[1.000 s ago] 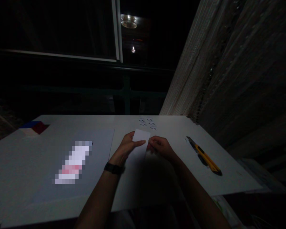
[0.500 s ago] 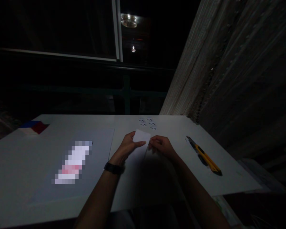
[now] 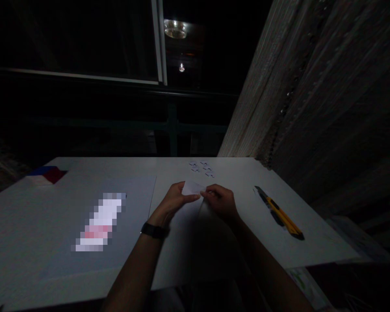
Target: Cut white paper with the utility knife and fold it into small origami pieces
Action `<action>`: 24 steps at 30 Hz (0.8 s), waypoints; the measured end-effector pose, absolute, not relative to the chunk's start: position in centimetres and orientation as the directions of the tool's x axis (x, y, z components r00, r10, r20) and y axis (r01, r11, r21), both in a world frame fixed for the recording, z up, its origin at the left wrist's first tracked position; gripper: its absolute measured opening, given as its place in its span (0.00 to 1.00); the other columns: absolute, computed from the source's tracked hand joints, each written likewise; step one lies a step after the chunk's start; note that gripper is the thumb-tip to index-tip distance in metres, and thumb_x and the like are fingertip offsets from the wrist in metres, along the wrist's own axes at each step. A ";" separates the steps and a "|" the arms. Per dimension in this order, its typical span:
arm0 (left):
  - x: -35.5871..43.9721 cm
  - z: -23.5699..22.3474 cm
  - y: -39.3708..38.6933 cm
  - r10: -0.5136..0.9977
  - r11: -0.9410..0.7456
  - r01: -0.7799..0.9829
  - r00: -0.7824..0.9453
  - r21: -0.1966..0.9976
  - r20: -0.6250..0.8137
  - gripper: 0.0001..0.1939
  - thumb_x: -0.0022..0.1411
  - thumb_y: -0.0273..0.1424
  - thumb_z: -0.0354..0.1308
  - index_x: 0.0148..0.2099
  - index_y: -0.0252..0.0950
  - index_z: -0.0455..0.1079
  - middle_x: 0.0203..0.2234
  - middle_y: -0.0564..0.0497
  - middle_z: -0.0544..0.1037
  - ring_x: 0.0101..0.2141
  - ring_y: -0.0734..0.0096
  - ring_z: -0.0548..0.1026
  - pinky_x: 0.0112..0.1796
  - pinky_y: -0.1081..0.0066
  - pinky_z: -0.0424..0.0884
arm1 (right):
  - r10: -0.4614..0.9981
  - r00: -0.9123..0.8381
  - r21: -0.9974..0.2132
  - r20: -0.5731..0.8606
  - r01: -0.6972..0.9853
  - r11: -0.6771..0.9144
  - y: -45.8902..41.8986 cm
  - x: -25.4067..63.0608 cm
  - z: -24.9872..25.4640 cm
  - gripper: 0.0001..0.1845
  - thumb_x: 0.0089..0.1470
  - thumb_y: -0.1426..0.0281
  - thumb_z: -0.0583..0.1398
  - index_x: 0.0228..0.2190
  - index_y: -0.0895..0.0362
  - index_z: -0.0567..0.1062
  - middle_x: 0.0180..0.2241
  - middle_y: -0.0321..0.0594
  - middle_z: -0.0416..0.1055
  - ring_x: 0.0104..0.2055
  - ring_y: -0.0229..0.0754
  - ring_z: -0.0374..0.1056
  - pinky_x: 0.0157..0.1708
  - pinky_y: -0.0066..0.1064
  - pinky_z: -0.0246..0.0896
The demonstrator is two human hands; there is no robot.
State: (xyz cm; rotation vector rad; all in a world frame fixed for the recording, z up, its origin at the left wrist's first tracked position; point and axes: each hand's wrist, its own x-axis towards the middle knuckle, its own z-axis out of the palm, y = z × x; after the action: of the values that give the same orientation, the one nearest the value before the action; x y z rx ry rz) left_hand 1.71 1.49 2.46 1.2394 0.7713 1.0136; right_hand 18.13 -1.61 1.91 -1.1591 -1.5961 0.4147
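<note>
A small white piece of paper is held up between both hands over the middle of the table. My left hand grips its left side, the thumb lying across the front and a dark watch on the wrist. On the paper's right edge, my right hand is closed in a pinch, thumb and forefinger at the corner nearest the left thumb. The upper part of the paper looks bent. Several small white pieces with dark marks lie on the table just beyond the hands.
A yellow and black utility knife lies at the right with its blade pointing away. On the left are a large pale sheet with a blurred bright patch, and a blue, red and white block. A curtain hangs at the far right corner.
My right hand has moved slightly left and now pinches the paper's right edge. The top of the paper has tilted and bent downward. The left hand has barely moved.
</note>
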 end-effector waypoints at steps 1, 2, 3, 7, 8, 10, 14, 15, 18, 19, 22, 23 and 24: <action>1.7 2.5 1.4 0.925 0.022 -0.191 0.376 0.981 0.052 0.18 0.39 0.28 0.69 0.37 0.31 0.74 0.30 0.47 0.78 0.31 0.66 0.75 0.36 0.67 0.68 | 0.808 0.031 -0.715 0.588 0.486 0.502 -1.7 18.1 2.0 0.07 0.47 0.65 0.60 0.22 0.55 0.73 0.22 0.37 0.69 0.23 0.38 0.62 0.25 0.30 0.59; 1.7 2.6 1.4 0.929 0.014 -0.187 0.365 0.982 0.056 0.17 0.39 0.28 0.69 0.35 0.31 0.74 0.28 0.48 0.78 0.30 0.66 0.75 0.36 0.67 0.68 | 0.778 0.010 -0.674 0.628 0.506 0.538 -1.9 18.1 2.1 0.07 0.48 0.66 0.59 0.23 0.54 0.73 0.23 0.39 0.70 0.25 0.39 0.64 0.27 0.31 0.60; 1.7 2.6 1.4 0.935 -0.003 -0.181 0.349 0.984 0.067 0.15 0.39 0.28 0.69 0.33 0.31 0.74 0.27 0.48 0.78 0.29 0.66 0.75 0.35 0.67 0.68 | 0.748 -0.017 -0.631 0.663 0.525 0.571 -2.0 18.1 2.2 0.07 0.49 0.67 0.58 0.23 0.54 0.73 0.25 0.40 0.71 0.27 0.40 0.66 0.29 0.32 0.61; 1.7 3.2 1.2 0.936 -0.155 -0.181 0.286 0.971 0.203 0.07 0.38 0.26 0.68 0.24 0.33 0.75 0.30 0.44 0.79 0.37 0.59 0.75 0.42 0.62 0.67 | 0.685 -0.113 -0.511 0.720 0.581 0.633 -2.8 18.3 2.3 0.07 0.49 0.69 0.56 0.23 0.52 0.74 0.29 0.40 0.74 0.33 0.42 0.69 0.34 0.33 0.62; 1.6 3.4 1.2 0.925 -0.214 -0.188 0.276 0.959 0.261 0.05 0.38 0.26 0.68 0.23 0.34 0.75 0.32 0.43 0.79 0.41 0.57 0.73 0.45 0.61 0.65 | 0.675 -0.125 -0.492 0.727 0.591 0.639 -3.0 18.4 2.3 0.07 0.48 0.69 0.57 0.24 0.51 0.74 0.30 0.40 0.75 0.33 0.42 0.69 0.34 0.33 0.62; 1.4 3.7 1.2 0.891 -0.342 -0.188 0.245 0.921 0.381 0.04 0.39 0.26 0.67 0.21 0.36 0.75 0.37 0.43 0.78 0.50 0.55 0.68 0.50 0.59 0.60 | 0.650 -0.114 -0.474 0.751 0.594 0.651 -3.3 18.4 2.1 0.05 0.47 0.69 0.58 0.24 0.51 0.74 0.32 0.40 0.75 0.32 0.41 0.69 0.32 0.32 0.62; 1.2 4.0 1.2 0.829 -0.510 -0.123 0.194 0.851 0.524 0.05 0.41 0.25 0.68 0.22 0.40 0.76 0.42 0.45 0.76 0.54 0.55 0.61 0.54 0.57 0.55 | 0.739 0.136 -0.722 0.660 0.386 0.574 -3.1 18.2 2.1 0.06 0.47 0.64 0.60 0.27 0.54 0.71 0.28 0.41 0.73 0.27 0.40 0.67 0.26 0.31 0.62; 1.2 4.1 1.1 0.824 -0.525 -0.099 0.189 0.845 0.534 0.06 0.41 0.25 0.68 0.22 0.41 0.76 0.43 0.46 0.76 0.54 0.55 0.61 0.54 0.57 0.55 | 0.807 0.174 -0.817 0.564 0.256 0.516 -2.9 18.1 2.1 0.08 0.48 0.62 0.59 0.27 0.54 0.70 0.25 0.40 0.72 0.23 0.39 0.66 0.22 0.30 0.60; 1.3 4.4 0.9 0.817 -0.550 -0.016 0.195 0.835 0.542 0.07 0.41 0.24 0.68 0.21 0.43 0.76 0.42 0.47 0.76 0.55 0.55 0.59 0.54 0.58 0.54 | 0.964 0.068 -0.961 0.257 -0.091 0.263 -2.2 17.9 2.3 0.17 0.51 0.55 0.56 0.26 0.57 0.69 0.17 0.36 0.67 0.14 0.33 0.58 0.13 0.26 0.50; 1.3 4.4 0.8 0.810 -0.561 0.005 0.209 0.828 0.548 0.08 0.41 0.24 0.68 0.21 0.43 0.76 0.42 0.47 0.76 0.55 0.55 0.59 0.55 0.58 0.53 | 0.980 0.010 -0.970 0.200 -0.137 0.199 -2.1 17.9 2.4 0.19 0.49 0.54 0.57 0.24 0.58 0.69 0.15 0.35 0.66 0.13 0.32 0.56 0.12 0.25 0.48; 1.5 4.6 0.6 0.785 -0.590 0.041 0.263 0.807 0.561 0.08 0.42 0.24 0.67 0.21 0.43 0.76 0.45 0.49 0.75 0.57 0.55 0.56 0.55 0.57 0.52 | 0.989 -0.040 -0.981 0.142 -0.142 0.135 -2.0 18.0 2.8 0.18 0.43 0.56 0.63 0.21 0.58 0.70 0.11 0.32 0.62 0.12 0.31 0.54 0.12 0.25 0.48; 1.5 4.6 0.6 0.785 -0.588 0.042 0.271 0.808 0.558 0.07 0.42 0.24 0.67 0.22 0.43 0.76 0.47 0.49 0.73 0.58 0.54 0.55 0.56 0.57 0.51 | 0.989 -0.029 -0.982 0.144 -0.130 0.139 -2.1 18.1 2.9 0.17 0.41 0.57 0.64 0.21 0.58 0.70 0.11 0.31 0.63 0.12 0.32 0.54 0.12 0.25 0.48; 1.5 4.5 0.7 0.794 -0.574 0.029 0.263 0.819 0.547 0.06 0.42 0.25 0.67 0.25 0.43 0.77 0.50 0.50 0.71 0.58 0.54 0.54 0.56 0.58 0.51 | 0.989 -0.009 -0.982 0.148 -0.116 0.146 -2.1 18.2 3.0 0.17 0.41 0.57 0.64 0.22 0.58 0.71 0.11 0.31 0.63 0.12 0.32 0.54 0.13 0.25 0.49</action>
State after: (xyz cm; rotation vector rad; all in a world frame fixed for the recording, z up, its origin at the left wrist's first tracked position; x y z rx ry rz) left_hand 1.53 0.66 4.48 1.8289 0.7488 1.3744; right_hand 18.16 -2.09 3.02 -1.0081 -1.2037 1.1648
